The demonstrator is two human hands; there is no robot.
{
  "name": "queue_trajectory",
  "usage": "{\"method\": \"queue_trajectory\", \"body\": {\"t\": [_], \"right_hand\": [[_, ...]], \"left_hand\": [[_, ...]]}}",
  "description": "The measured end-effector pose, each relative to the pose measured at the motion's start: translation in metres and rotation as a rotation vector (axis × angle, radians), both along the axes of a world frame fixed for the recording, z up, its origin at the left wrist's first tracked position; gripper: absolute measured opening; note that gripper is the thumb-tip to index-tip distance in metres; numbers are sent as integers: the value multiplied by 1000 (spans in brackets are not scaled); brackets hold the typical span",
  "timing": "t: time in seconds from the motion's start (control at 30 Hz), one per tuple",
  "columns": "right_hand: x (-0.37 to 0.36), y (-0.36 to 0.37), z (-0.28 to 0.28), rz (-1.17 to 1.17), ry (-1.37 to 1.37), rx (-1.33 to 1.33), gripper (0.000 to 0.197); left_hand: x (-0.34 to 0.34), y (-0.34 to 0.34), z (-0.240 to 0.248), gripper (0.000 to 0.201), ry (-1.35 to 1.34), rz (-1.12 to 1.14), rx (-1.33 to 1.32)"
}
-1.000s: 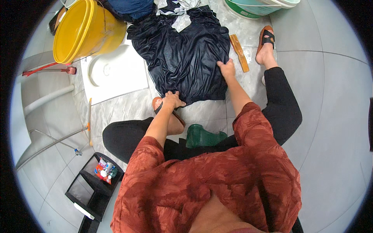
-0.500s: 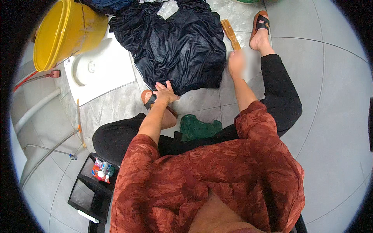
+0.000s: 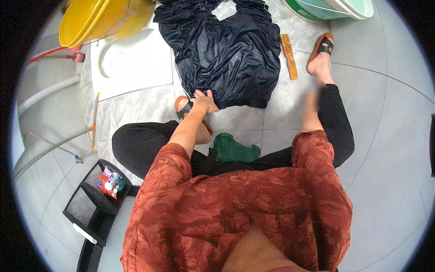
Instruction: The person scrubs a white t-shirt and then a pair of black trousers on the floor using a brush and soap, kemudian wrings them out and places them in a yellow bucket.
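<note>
A wet-looking black garment [image 3: 226, 56] lies spread and wrinkled on the tiled floor in front of me. My left hand [image 3: 205, 101] rests open at its near left edge, fingers spread over the cloth. Right of the garment lies a wooden tool with a handle [image 3: 288, 56], like a scrubbing brush seen from its back; no hand touches it. My right hand [image 3: 312, 96] is apart from both, beside my right lower leg. Blur hides its fingers and anything in them.
A yellow bucket [image 3: 131, 20] stands at the far left by a white squat toilet pan [image 3: 136, 86]. A pale green bucket [image 3: 333, 9] is at the far right. Beneath me is a green plastic stool [image 3: 235, 149]. A black rack [image 3: 97, 204] and a hose [image 3: 50, 152] are at left.
My right hand has let go of the wooden tool's handle and drawn back toward my right leg. The left hand stays on the garment. My view has shifted, bringing the green bucket further in.
</note>
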State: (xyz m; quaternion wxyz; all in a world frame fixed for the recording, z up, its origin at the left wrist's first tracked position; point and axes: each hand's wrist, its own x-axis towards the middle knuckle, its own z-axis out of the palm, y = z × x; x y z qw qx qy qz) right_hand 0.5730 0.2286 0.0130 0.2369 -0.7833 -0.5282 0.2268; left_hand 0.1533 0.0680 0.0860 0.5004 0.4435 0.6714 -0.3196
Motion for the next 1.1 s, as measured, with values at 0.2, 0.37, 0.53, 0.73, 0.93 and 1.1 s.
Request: {"method": "queue_trajectory", "body": {"t": [0.2, 0.37, 0.53, 0.73, 0.93, 1.1], "right_hand": [[-3, 10, 10, 35, -69, -40, 23], [-5, 11, 14, 62, -95, -48, 25], [-11, 14, 20, 105, -134, -43, 27], [-49, -4, 58, 429, -545, 87, 29], [-99, 10, 17, 44, -63, 209, 22], [-268, -75, 48, 469, 683, -531, 37]], "left_hand": [[0, 0, 3, 109, 16, 21, -7], [1, -1, 4, 100, 12, 33, 16], [-1, -17, 1, 71, -10, -20, 106], [8, -37, 7, 51, 15, -77, 139], [23, -23, 17, 47, -101, 0, 208], [7, -65, 6, 48, -77, 26, 123]]}}
